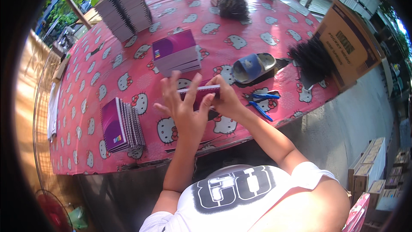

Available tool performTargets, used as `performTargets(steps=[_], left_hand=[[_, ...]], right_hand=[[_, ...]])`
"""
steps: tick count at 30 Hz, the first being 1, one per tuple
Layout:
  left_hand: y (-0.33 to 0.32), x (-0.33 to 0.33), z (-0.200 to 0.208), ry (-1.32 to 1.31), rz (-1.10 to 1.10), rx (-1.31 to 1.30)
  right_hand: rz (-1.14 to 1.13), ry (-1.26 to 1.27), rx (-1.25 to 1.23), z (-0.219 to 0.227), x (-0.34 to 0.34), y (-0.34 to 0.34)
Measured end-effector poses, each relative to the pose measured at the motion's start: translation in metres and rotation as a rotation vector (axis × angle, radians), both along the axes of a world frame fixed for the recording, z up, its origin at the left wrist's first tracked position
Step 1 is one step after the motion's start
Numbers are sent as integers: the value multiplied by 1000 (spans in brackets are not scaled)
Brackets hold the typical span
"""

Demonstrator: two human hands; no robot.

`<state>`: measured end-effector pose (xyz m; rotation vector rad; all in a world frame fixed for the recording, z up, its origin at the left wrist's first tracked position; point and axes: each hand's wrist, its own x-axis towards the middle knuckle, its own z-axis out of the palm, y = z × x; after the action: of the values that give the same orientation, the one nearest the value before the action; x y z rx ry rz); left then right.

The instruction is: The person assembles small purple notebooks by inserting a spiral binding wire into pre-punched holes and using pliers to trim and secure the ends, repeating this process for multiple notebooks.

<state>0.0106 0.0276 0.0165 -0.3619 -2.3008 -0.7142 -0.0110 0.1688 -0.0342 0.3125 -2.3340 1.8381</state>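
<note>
My right hand (226,99) grips a small purple-covered notebook (210,90) above the near part of the table, its pale edge towards me. Beside the same notebook, my left hand (183,107) is open with its fingers spread; its thumb and index finger are close to the cover, and contact is hard to make out. To the left lies a stack of purple spiral notebooks (115,124) with dark coils along one side. Beyond my hands sits a stack of purple-covered pads (175,48). Blue-handled pliers (262,102) rest right of my right hand.
A pink cat-print cloth (111,86) covers the table. A blue slipper (253,68), black wire coils (312,58) and an upright cardboard box (348,43) are on the right. Tall stacks of bound notebooks (123,10) and a bagged dark bundle (234,6) stand farther back.
</note>
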Motion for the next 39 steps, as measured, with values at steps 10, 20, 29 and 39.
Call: performTargets(steps=[10,20,29,39], left_hand=[[3,-25,-8,-54,-280,215],[2,-26,-7,-99,-265,220],[-2,-19,-4,-104,-244,193],[-2,-17,-8,-96,-237,202]], right_hand=[[-1045,-109,1133,6,-47,269],[-896,62,1190,6,-58,296],[-81,205,298,53,13,86],[-17,322,353,53,9,55]])
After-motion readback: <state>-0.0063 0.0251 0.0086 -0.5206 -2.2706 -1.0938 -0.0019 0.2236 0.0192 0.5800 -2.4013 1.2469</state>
